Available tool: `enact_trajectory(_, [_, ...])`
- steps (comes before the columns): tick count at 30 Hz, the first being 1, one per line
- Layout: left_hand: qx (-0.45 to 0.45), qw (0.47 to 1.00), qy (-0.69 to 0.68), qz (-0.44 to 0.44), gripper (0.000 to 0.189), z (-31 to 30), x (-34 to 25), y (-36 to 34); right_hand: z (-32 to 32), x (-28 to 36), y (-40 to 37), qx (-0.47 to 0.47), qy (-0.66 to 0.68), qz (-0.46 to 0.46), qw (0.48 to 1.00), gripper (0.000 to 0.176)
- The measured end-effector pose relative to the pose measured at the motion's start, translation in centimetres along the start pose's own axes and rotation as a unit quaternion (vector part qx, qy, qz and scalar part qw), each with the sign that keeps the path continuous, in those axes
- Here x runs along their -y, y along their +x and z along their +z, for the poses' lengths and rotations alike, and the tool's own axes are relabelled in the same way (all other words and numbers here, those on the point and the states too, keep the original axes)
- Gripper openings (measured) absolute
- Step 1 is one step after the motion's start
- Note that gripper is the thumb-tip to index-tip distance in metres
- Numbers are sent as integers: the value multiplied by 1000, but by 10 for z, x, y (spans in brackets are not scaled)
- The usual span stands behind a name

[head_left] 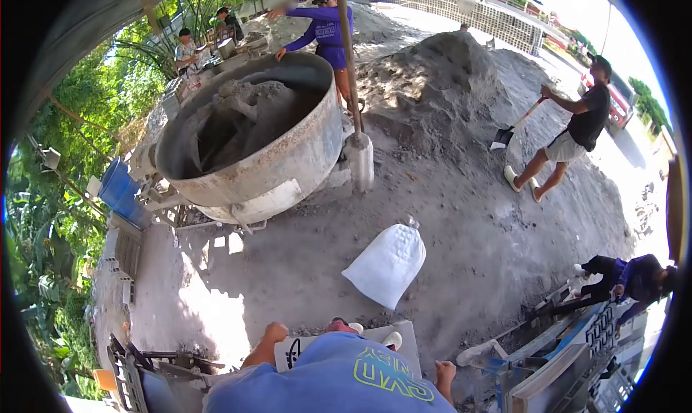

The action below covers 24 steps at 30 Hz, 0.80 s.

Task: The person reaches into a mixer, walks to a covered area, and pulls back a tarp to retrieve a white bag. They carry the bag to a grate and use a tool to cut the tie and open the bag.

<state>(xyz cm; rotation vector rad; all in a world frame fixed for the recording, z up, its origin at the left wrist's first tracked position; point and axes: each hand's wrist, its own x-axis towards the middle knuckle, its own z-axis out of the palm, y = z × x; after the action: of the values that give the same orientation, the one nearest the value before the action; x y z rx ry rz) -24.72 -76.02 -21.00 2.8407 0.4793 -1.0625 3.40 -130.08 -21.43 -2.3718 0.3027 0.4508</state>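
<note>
My left hand is at the lower middle, its fingers curled into a loose fist with nothing visible in it. Beside it lies a pale flat slab, partly covered by my blue shirt and with a dark looped piece on it. My right hand hangs at my other side with its fingers curled in, and I see nothing held there. In front of me, apart from both hands, a full white sack lies on the ground with its neck bunched at the far end.
A large round mixer drum holding grey material stands ahead left, with a person in purple leaning at it. A post rises beside it. Behind is a sand pile; a person with a shovel stands right. Another bends near frames.
</note>
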Motion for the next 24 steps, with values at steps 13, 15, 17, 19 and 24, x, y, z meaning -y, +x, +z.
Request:
enact_trajectory(13, [-219,805,-489,-256,25,-71,-98,-113,23,67,158,216,18,-95,972,25])
enact_trajectory(15, [-232,810,-463,-276,23,-40,-94,-128,44,101,162,223,-42,-139,964,26])
enact_trajectory(17, [-133,890,-325,-289,18,12,-88,-133,63,132,149,236,-11,-151,960,27])
enact_trajectory(19, [-8,992,-61,-110,17,75,-77,-130,81,158,127,248,26,-164,955,27])
enact_trajectory(24, [-71,987,-122,-79,15,118,-53,-132,125,168,67,329,-71,-176,925,25])
